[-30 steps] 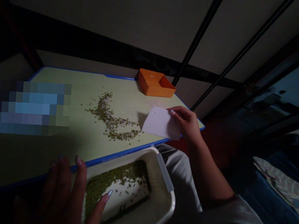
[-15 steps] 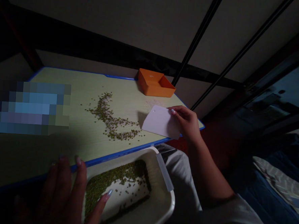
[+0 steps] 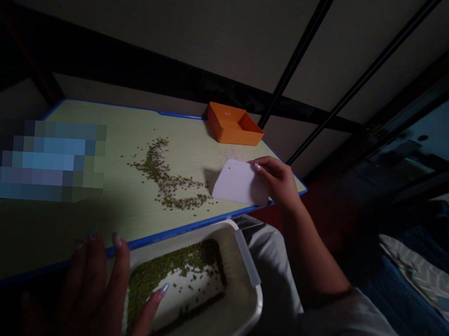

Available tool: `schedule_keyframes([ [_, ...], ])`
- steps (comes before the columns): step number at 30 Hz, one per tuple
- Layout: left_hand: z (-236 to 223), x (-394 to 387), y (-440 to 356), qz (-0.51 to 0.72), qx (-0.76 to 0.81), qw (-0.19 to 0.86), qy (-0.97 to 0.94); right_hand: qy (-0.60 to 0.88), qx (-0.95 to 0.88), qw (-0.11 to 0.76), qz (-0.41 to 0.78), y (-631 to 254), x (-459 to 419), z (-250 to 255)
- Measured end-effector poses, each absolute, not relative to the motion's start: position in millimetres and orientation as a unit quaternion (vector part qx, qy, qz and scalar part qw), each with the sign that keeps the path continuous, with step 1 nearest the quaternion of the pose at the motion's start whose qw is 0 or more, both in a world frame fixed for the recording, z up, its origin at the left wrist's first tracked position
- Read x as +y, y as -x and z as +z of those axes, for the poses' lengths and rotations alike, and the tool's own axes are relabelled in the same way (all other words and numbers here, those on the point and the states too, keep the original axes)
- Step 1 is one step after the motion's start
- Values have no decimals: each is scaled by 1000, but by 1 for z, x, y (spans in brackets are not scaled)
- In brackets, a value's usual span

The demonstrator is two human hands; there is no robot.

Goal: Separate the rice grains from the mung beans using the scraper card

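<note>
My right hand pinches a white plastic dough scraper between thumb and fingers. The scraper leans on the table near its blue front edge, its left end beside a curved band of small green beans, which look like mung beans, mixed with pale grains. Below that edge is a white plastic bin with more green beans inside. My left hand straddles the bin's left side, thumb inside and fingers outside towards the table edge. It covers the rim there, and its lower part is dark.
An orange open box stands at the table's back right. A thin patch of pale grains lies between it and the scraper. The pale tabletop has a blue border. Pixelation hides its left side. Panelled doors rise close behind.
The scraper and my right hand have shifted very slightly left, and the scraper's top edge is tilted a little differently. My left hand, the beans and the bin look unchanged.
</note>
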State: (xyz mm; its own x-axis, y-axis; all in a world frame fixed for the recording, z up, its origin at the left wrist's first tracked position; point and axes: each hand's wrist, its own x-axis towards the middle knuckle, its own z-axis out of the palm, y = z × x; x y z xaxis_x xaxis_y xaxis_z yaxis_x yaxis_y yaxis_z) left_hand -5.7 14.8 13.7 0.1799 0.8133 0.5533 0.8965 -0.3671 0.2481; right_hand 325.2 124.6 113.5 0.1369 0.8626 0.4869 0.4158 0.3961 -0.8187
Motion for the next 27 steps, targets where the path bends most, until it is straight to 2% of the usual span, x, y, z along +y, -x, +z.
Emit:
schedule_keyframes([
  [7,8,19,11,-323,-537,93,774,527,-621,541,209,-330,117,114],
  [27,10,18,8,-321,-554,70,765,550,-594,557,189,-324,104,123],
])
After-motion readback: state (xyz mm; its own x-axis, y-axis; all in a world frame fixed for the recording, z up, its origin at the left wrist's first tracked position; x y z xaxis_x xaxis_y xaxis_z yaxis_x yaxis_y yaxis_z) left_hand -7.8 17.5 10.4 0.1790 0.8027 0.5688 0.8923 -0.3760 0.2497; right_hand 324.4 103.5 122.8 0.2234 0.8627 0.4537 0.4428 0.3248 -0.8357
